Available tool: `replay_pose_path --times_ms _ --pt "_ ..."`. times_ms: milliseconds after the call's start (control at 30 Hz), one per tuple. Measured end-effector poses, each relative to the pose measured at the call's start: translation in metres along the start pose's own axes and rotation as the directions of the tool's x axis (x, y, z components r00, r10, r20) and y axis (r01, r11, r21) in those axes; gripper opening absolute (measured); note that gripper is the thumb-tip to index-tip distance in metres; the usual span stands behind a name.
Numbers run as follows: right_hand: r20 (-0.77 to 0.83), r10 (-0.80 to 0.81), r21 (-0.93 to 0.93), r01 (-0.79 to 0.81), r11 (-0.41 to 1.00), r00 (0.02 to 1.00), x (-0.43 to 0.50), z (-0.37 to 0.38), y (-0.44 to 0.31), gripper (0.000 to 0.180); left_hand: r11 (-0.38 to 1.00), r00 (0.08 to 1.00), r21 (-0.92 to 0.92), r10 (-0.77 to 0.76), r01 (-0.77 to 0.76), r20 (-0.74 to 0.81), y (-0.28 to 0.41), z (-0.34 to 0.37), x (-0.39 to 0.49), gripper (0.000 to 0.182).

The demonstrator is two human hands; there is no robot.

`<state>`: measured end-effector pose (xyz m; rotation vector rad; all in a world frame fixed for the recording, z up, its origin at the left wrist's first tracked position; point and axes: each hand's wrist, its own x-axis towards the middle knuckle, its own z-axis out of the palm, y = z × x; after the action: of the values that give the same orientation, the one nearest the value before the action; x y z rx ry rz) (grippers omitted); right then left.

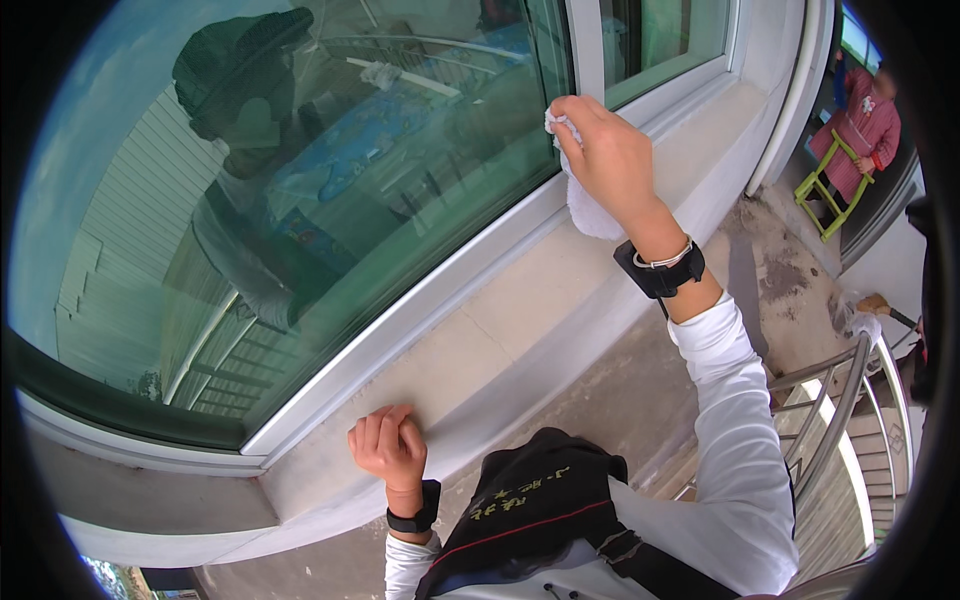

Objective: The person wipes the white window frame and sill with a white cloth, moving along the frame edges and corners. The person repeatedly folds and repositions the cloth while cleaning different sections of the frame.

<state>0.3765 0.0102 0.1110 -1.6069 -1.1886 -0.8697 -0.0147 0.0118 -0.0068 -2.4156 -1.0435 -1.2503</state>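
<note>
A white cloth [589, 206] is gripped in my right hand [604, 150], pressed at the lower right corner of a tinted window pane [420, 172], beside the upright frame. Its loose end hangs over the white window frame [420, 300] towards the sill. My left hand [388, 442] rests on the pale window sill [465, 330] with curled fingers, and no object shows in it. Both wrists wear black straps. The glass reflects a figure in a cap and a railing.
At the right stands a metal railing [832, 420], where another person's hand [874, 304] is near a pale cloth. Further back, a person in a red smock [862, 120] holds a green chair frame [829, 184]. A white pipe [787, 97] runs down the wall.
</note>
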Motion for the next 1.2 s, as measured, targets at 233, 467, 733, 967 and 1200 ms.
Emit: replay_pose_path --times_ms 233,467,733,967,1200 --pt "0.23 -0.218 -0.048 0.235 0.971 0.949 -0.034 0.01 -0.006 0.015 1.0 1.0 -0.004 -0.007 0.007 -0.017 0.0 -0.001 0.0 0.021" --pt "0.239 -0.128 -0.352 0.208 0.913 0.963 -0.022 0.015 0.054 0.01 0.999 0.998 -0.007 -0.054 0.054 -0.012 -0.003 0.001 -0.003 0.02" --pt "0.565 -0.236 0.164 0.173 0.971 0.791 0.03 -0.042 0.059 0.013 0.981 0.991 -0.142 -0.125 0.13 0.047 0.008 -0.022 -0.004 0.019" --pt "-0.089 -0.343 -0.169 0.325 0.93 0.935 0.13 -0.039 0.018 0.012 0.974 0.983 -0.136 -0.18 0.183 0.038 0.035 -0.036 -0.016 0.019" --pt "-0.023 -0.392 0.178 0.39 0.903 0.919 0.084 -0.004 -0.013 0.01 0.953 0.965 -0.15 -0.258 0.262 0.05 0.05 -0.038 -0.021 0.021"
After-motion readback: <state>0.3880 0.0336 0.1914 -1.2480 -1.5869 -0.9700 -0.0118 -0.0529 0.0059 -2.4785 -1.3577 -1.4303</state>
